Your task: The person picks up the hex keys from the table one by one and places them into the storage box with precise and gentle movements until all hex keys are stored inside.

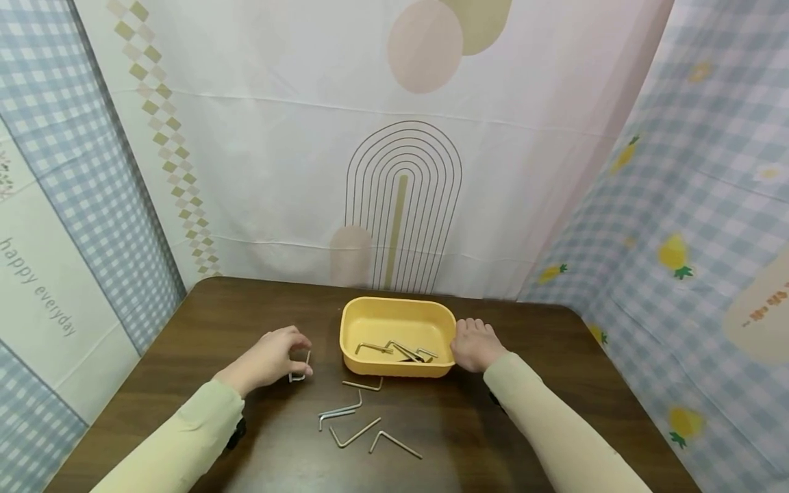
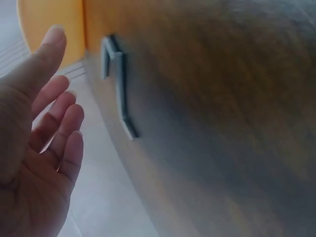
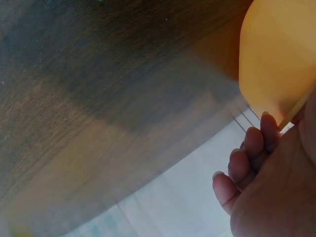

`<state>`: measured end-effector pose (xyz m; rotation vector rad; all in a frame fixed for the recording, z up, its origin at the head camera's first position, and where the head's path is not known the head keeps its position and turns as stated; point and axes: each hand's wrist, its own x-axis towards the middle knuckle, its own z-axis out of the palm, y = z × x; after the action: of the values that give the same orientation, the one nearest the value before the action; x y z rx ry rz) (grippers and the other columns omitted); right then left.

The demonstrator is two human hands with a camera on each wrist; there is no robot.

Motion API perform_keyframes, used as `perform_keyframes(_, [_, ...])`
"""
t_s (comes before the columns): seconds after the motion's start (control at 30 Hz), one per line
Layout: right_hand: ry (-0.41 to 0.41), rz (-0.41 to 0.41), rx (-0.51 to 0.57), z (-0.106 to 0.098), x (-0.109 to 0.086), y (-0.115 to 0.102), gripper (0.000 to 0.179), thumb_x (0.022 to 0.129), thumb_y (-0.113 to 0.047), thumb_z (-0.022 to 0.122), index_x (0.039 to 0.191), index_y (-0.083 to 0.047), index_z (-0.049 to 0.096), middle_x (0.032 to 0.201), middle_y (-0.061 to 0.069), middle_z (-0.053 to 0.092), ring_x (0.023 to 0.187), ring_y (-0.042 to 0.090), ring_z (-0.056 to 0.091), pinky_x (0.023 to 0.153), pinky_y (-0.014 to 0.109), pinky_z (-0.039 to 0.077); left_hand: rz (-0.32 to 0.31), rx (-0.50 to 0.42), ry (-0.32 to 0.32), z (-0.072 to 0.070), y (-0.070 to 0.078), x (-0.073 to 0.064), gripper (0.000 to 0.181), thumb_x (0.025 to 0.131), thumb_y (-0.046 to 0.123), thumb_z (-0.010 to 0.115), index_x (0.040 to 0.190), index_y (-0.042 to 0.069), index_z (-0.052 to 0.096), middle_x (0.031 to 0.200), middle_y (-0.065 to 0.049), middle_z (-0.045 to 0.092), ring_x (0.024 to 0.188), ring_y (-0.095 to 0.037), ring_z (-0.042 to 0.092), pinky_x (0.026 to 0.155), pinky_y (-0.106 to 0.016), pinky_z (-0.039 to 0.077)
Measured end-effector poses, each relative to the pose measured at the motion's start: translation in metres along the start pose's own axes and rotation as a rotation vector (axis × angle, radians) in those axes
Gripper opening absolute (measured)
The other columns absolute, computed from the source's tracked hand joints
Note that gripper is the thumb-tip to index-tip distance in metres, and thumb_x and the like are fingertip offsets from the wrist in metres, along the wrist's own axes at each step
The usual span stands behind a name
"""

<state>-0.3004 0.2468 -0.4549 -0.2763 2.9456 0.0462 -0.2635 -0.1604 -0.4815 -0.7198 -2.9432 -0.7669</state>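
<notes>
The left hand (image 1: 274, 356) stood part-open, its fingers loosely curved, just beside bent metal (image 2: 121, 91) on the table (image 1: 290, 465) (one piece or two, undetermined). The right hand (image 1: 474, 344) touched the yellow bin's (image 1: 397, 370) right end; whether it gripped could not be told. Further bent rods (image 1: 360, 433) lay before the bin, others inside.
</notes>
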Motion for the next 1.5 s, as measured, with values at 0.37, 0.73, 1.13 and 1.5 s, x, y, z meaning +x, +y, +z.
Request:
perform_keyframes(0.37, [0.006,-0.005,0.009,0.002,0.001,0.0,0.026,0.099,-0.022,0.036,0.112,-0.002,0.047,0.109,0.014,0.046,0.103,0.031,0.04,0.092,0.048,0.032,-0.051,0.041,-0.047,0.008,-0.01,-0.002,0.039,0.068,0.034,0.086,0.094,0.01,0.07,0.09,0.003,0.061,0.087,-0.019,0.059,0.085,-0.046,0.044])
perform_keyframes(0.73, [0.009,0.005,0.008,0.001,0.0,0.0,0.027,0.099,-0.021,0.037,0.113,-0.001,0.047,0.109,0.015,0.046,0.102,0.031,0.04,0.092,0.049,0.032,-0.002,0.017,-0.041,0.014,-0.009,0.002,0.023,0.073,0.026,0.084,0.074,0.019,0.062,0.072,0.009,0.052,0.066,-0.008,0.048,0.066,-0.032,0.042])
perform_keyframes(1.13, [-0.011,0.001,0.009,0.0,0.0,0.001,0.025,0.1,-0.02,0.033,0.111,-0.003,0.047,0.108,0.014,0.046,0.098,0.03,0.04,0.09,0.048,0.032,-0.017,0.04,-0.021,0.017,-0.001,0.003,0.024,0.084,0.016,0.075,0.067,0.016,0.058,0.062,0.009,0.049,0.057,-0.009,0.046,0.059,-0.031,0.041])
perform_keyframes(1.5, [-0.021,0.011,0.034,0.0,0.0,0.0,0.027,0.1,-0.019,0.033,0.115,-0.001,0.046,0.117,0.018,0.047,0.106,0.033,0.041,0.096,0.05,0.031,0.0,0.183,-0.035,0.018,0.005,0.003,0.031,0.074,0.011,0.065,0.053,0.017,0.043,0.053,0.009,0.034,0.049,-0.009,0.032,0.05,-0.03,0.03])
